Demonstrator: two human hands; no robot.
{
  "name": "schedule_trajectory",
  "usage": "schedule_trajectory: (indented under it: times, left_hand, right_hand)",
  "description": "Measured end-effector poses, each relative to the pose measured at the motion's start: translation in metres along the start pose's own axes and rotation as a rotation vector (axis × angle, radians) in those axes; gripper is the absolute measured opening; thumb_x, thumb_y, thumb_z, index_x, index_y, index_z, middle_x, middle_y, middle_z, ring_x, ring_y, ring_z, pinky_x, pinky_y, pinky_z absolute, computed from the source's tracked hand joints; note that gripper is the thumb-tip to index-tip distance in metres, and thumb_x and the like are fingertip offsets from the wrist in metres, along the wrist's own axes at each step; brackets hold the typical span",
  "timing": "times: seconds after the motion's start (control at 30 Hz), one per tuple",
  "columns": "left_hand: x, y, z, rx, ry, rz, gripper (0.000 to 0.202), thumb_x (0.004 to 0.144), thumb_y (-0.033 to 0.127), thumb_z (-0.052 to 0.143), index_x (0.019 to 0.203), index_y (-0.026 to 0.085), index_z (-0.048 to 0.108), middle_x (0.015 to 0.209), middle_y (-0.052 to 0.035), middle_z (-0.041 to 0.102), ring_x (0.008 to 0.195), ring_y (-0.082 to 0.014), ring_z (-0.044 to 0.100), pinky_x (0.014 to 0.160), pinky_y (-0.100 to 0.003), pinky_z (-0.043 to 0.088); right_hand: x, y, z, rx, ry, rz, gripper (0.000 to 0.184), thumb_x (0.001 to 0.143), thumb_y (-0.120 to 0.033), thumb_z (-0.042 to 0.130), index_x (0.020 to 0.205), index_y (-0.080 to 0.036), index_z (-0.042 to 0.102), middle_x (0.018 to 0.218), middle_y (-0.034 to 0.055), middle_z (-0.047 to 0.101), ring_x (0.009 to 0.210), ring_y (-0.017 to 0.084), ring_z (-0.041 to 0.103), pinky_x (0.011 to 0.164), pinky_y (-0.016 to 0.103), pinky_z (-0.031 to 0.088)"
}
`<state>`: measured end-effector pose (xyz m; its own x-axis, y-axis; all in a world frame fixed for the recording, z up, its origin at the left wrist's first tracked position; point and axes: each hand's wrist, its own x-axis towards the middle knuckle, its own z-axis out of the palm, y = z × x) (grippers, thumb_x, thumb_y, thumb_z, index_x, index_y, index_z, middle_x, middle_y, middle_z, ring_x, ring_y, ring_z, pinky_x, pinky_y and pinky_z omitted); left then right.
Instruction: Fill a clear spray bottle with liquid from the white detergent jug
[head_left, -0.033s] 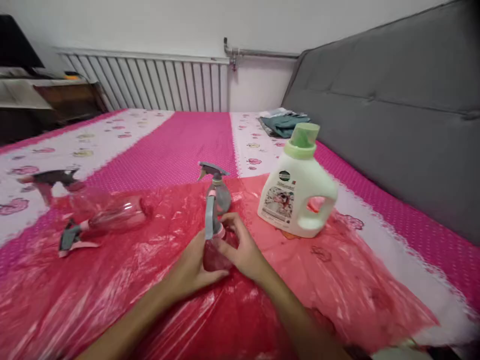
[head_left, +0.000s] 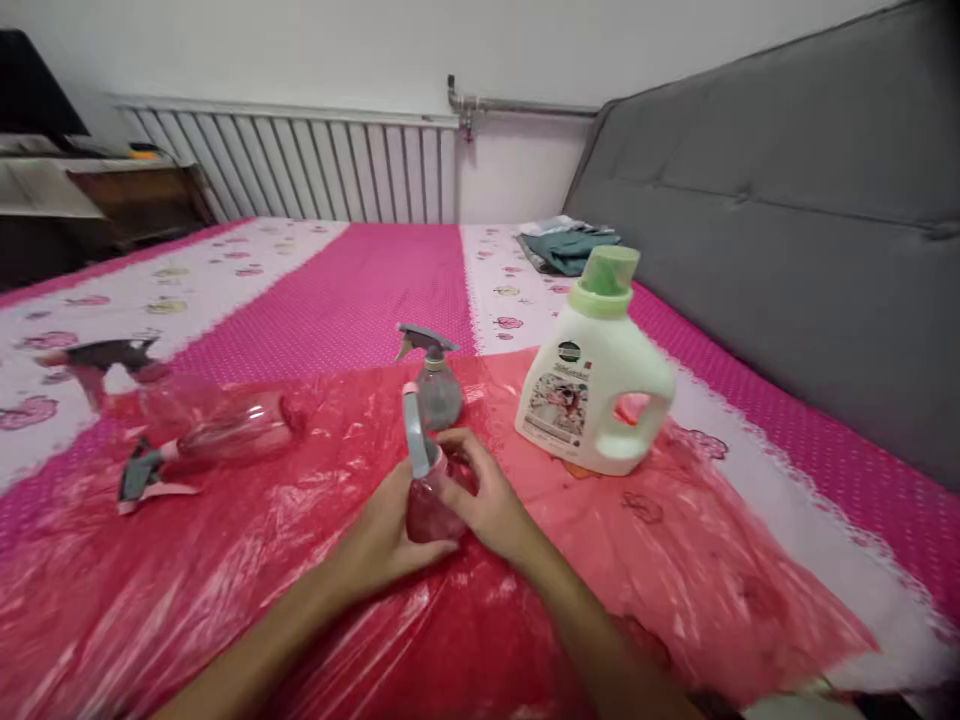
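A small clear spray bottle [head_left: 433,512] with a grey and pink trigger head [head_left: 417,432] is between my hands, low over a red plastic sheet [head_left: 360,630]. My left hand [head_left: 386,525] wraps its body from the left, thumb across the front. My right hand [head_left: 487,495] is closed at the collar and shoulder from the right; some fingertips are hidden behind the bottle. Just behind it stands a second spray bottle [head_left: 439,395] with a grey trigger head, upright. To the right is a white detergent jug [head_left: 596,385] with a green cap [head_left: 609,270].
At the left, a clear spray bottle [head_left: 240,428] lies on its side, with another spray bottle [head_left: 112,355] behind it. Folded clothes [head_left: 566,248] lie at the back on the patterned bedspread [head_left: 397,270]. A grey padded headboard [head_left: 787,190] borders the right; a radiator [head_left: 300,165] stands behind.
The trigger head of the held spray bottle has turned slightly, its top shifting left and uncovering more of the bottle behind. Both hands stay almost in place.
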<state>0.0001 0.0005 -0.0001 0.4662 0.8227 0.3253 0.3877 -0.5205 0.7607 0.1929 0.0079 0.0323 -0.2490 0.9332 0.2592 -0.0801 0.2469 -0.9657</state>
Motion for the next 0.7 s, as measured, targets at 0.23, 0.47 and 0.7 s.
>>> schedule_trajectory:
  times: [0.23,0.47,0.7]
  left_hand:
    - [-0.002,0.000,-0.001,0.120,-0.009,-0.089,0.071,0.084,0.046,0.087,0.146,0.025,0.058,0.137,-0.0125,0.071,0.125,-0.0412,0.070,0.108,-0.057,0.060]
    - [-0.007,-0.004,0.000,0.147,-0.022,-0.123,0.072,0.086,0.046,0.085,0.148,0.025,0.056,0.140,-0.0153,0.070,0.130,-0.0425,0.068,0.109,-0.061,0.058]
    - [-0.001,0.005,0.001,0.055,-0.024,-0.086,0.063,0.087,0.044,0.083,0.141,0.024,0.060,0.130,-0.0113,0.074,0.123,-0.0393,0.072,0.108,-0.055,0.060]
  right_hand:
    - [0.002,-0.006,-0.006,-0.037,-0.062,-0.029,0.049,0.095,-0.066,0.058,0.107,-0.021,0.072,0.111,0.0073,0.066,0.114,0.022,0.056,0.110,0.040,0.042]
    - [-0.003,-0.008,-0.004,0.000,-0.040,0.054,0.064,0.078,-0.051,0.081,0.131,-0.026,0.054,0.132,0.0050,0.057,0.127,0.021,0.055,0.116,0.040,0.042]
    - [-0.002,-0.005,-0.004,0.021,-0.058,0.049,0.051,0.092,-0.066,0.064,0.123,-0.025,0.067,0.128,0.0070,0.061,0.129,0.023,0.053,0.121,0.044,0.037]
